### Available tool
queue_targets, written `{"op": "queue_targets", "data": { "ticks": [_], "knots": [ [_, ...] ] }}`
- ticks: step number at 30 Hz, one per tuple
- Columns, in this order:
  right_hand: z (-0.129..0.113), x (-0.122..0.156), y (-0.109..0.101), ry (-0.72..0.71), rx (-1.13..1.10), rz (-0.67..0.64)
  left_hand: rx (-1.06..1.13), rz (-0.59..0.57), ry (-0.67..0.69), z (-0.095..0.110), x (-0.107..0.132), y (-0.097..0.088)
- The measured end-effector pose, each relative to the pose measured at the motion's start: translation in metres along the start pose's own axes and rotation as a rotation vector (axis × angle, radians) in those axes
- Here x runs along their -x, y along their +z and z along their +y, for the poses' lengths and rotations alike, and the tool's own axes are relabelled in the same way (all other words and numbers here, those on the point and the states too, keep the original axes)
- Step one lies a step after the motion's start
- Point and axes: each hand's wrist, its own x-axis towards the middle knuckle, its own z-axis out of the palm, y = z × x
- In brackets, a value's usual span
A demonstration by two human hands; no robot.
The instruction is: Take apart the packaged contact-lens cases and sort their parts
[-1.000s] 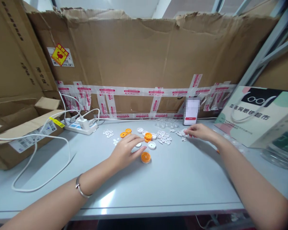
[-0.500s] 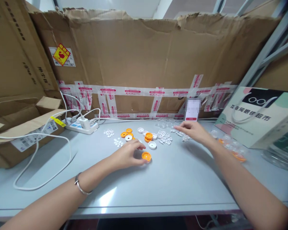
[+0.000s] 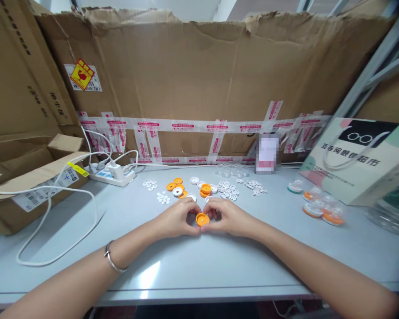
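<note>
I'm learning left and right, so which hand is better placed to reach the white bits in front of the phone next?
Probably the right hand: it looks nearer to those white bits. The left hand is farther away, across the orange cup.

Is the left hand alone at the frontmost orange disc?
No, the left hand and the right hand are both at the frontmost orange disc, one on each side.

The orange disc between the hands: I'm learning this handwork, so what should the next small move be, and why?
Perhaps steady the orange disc with the left hand while the right hand checks its centre: both hands curl around its rim, and a pale spot, too small to identify, shows in the middle.
</note>
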Motion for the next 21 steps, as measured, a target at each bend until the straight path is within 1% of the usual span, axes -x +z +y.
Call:
{"op": "queue_targets", "data": {
  "ticks": [2, 4, 6, 8, 11, 13, 16, 18, 21],
  "knots": [
    [-0.001, -0.001, -0.002, -0.006, -0.034, 0.014, -0.006, -0.014, 0.012, 0.0, 0.0, -0.001],
    [-0.003, -0.002, -0.005, 0.005, -0.058, 0.067, 0.003, -0.021, 0.027, -0.001, 0.0, -0.002],
    [-0.002, -0.002, -0.011, 0.048, -0.062, 0.131, 0.032, -0.03, 0.031, -0.001, 0.0, -0.003],
    [0.0, 0.0, -0.02, 0.109, -0.042, 0.147, 0.06, -0.044, 0.028, -0.002, 0.001, -0.005],
    [0.006, 0.005, -0.032, 0.146, 0.036, 0.094, 0.065, -0.083, 0.032, -0.001, 0.003, -0.01],
    [0.009, 0.009, -0.036, 0.146, 0.089, 0.016, 0.059, -0.114, 0.037, -0.001, 0.005, -0.014],
    [0.012, 0.011, -0.036, 0.169, 0.147, -0.1, 0.043, -0.144, 0.027, 0.0, 0.006, -0.02],
    [0.013, 0.01, -0.034, 0.187, 0.177, -0.114, 0.032, -0.145, 0.018, 0.001, 0.006, -0.022],
    [0.015, 0.007, -0.029, 0.221, 0.208, -0.067, 0.022, -0.136, 0.008, 0.002, 0.006, -0.022]
  ]
}}
